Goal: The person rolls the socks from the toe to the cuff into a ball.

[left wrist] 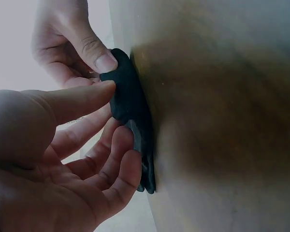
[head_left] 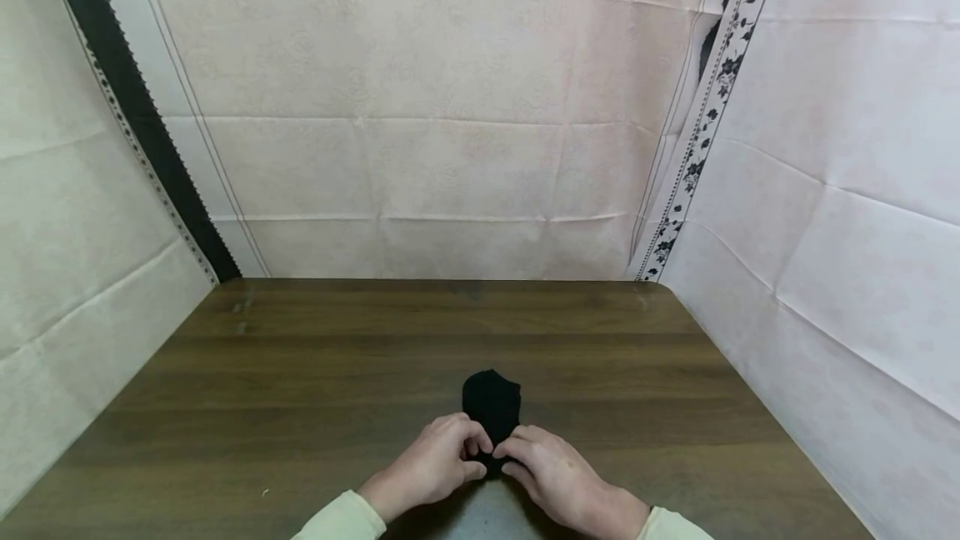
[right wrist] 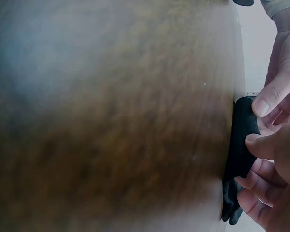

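Note:
A small piece of folded black cloth (head_left: 491, 398) lies on the wooden table, its rounded far end pointing away from me. At its near end, my left hand (head_left: 438, 458) pinches the edge between thumb and fingers. Close beside it, my right hand (head_left: 553, 473) grips the same edge from the right, the fingertips of both hands almost meeting. In the left wrist view the cloth (left wrist: 129, 94) looks rolled or folded over at the edge under both thumbs. Seen from the right wrist, the layers of the cloth (right wrist: 242, 137) hang apart at one end. The fingers partly hide the near edge.
The brown wooden table (head_left: 300, 390) spreads around the hands. Pale cloth sheets hang as a back wall (head_left: 450, 107), a left wall (head_left: 75, 232) and a right wall (head_left: 840, 190). A tiny light scrap (head_left: 265, 492) lies on the table at left.

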Demonstrator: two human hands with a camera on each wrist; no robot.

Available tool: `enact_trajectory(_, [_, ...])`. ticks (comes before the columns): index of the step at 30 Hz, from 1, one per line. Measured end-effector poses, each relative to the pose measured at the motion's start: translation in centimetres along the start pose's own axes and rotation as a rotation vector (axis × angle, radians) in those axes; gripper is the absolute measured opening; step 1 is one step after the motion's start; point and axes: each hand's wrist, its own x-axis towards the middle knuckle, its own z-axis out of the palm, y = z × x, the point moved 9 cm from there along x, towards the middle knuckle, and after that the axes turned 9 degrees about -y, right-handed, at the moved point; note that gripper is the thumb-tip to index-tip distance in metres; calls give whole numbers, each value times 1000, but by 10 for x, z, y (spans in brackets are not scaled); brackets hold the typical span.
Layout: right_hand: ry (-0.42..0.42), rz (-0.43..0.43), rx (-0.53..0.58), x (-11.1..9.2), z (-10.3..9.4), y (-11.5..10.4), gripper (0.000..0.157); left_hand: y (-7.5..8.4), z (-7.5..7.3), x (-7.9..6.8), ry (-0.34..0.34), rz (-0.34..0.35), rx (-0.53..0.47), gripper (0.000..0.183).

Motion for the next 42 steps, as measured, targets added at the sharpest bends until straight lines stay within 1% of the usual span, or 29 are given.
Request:
enact_trajectory(10, [-46, 49, 24, 2, 3, 6, 14, -3, 4, 4, -21, -18, 11, 14])
enact_trajectory(15, [-61, 64, 42, 3, 3, 8, 16, -6, 6, 5, -39, -26, -23, 9])
enact_trajectory(19, [-27, 37, 51, 1, 1, 6, 15, -8, 8, 5, -55, -29, -45, 6])
enact_trajectory(25, [86, -29, 9, -1, -8, 0, 16, -9, 8, 5, -60, -22, -32, 6])
enact_trajectory(28, [99, -37, 0, -1, -9, -1, 16, -9, 7, 6, -64, -23, -36, 6])
enact_trajectory(31, [73, -21, 6, -1, -9, 0, 16, -10, 7, 7, -69, -33, -30, 7])
enact_trajectory(38, [5, 36, 13, 0, -5, 4, 20, -9, 5, 10, -59, -48, 18, 8])
enact_trajectory(42, [-23, 54, 16, 0, -3, 6, 22, -10, 6, 11, -68, -60, 16, 8])
